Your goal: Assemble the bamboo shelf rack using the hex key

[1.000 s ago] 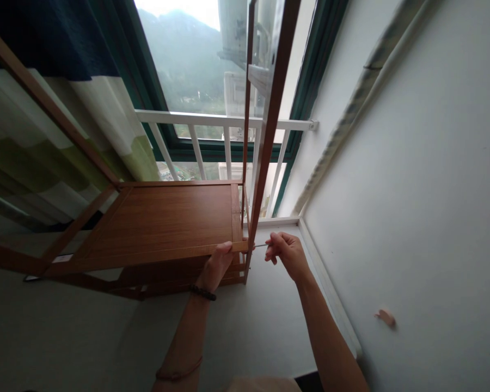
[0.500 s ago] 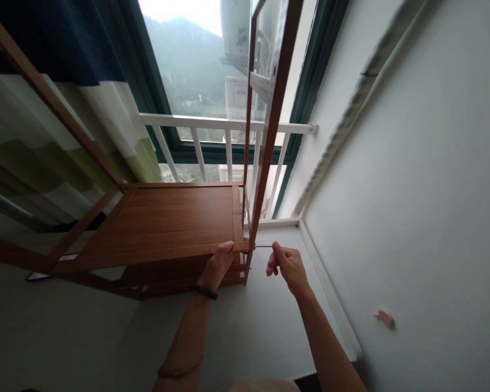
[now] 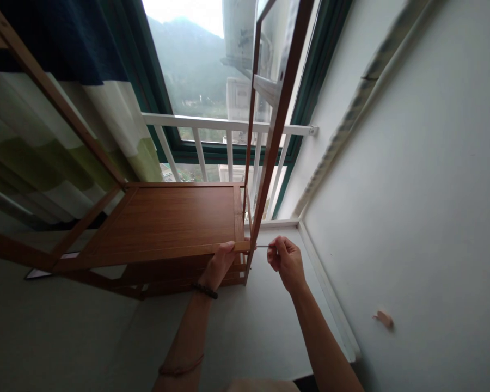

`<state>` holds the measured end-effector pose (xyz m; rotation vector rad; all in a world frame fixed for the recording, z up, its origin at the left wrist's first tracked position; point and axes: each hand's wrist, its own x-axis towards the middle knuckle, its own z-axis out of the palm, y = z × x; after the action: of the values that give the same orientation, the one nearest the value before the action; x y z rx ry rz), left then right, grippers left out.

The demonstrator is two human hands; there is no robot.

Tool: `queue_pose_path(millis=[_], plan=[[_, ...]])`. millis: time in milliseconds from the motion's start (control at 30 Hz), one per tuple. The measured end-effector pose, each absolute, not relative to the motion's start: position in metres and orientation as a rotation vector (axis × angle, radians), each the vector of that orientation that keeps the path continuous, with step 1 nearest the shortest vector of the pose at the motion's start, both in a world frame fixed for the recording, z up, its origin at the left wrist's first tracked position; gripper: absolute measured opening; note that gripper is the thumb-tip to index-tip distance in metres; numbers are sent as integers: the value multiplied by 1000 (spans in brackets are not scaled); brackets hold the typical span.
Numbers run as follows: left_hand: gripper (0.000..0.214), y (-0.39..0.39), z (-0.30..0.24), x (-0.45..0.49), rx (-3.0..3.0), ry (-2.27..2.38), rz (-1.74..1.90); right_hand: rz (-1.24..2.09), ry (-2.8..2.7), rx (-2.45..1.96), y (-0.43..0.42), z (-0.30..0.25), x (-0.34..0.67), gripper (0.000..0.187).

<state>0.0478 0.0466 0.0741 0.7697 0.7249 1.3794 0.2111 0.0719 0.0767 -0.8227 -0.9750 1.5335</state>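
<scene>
We grip the flat reddish-brown wooden shelf panel at its near right corner with the left hand: the thumb lies over the front edge, and the fingers are mostly hidden beneath and behind it. That hold probably braces the joint, since it sits right beside the straight reddish-brown wooden post that the panel meets.

On the post's outer side, the right hand pinches a thin grey metal rod between thumb and curled fingers. The rod lies roughly level and points at the post, which suggests that we want it square to the joint; we cannot tell whether its tip sits in a fastener. Working from outside likely leaves the fingers room to turn.

The panel lies before the white metal railing, with the post between it and the smooth white wall.
</scene>
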Motion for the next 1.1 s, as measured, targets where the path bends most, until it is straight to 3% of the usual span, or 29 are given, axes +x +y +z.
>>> queue_pose_path(millis=[167,400,600,1000,1100], plan=[[32,47,72,48,760,737,1379,1678,-1008,-702,68,64,226,30],[33,47,74,48,756,743,1372,1570,-1063,-875,85,77,217,32],[32,47,75,48,742,738,1377,1974,-677,-831,94,76,209,27],[34,47,73,47,770,739,1366,1479,-1218,-836,61,76,224,29],[35,47,70,46,777,738,1363,1594,-1209,-837,67,89,227,37]])
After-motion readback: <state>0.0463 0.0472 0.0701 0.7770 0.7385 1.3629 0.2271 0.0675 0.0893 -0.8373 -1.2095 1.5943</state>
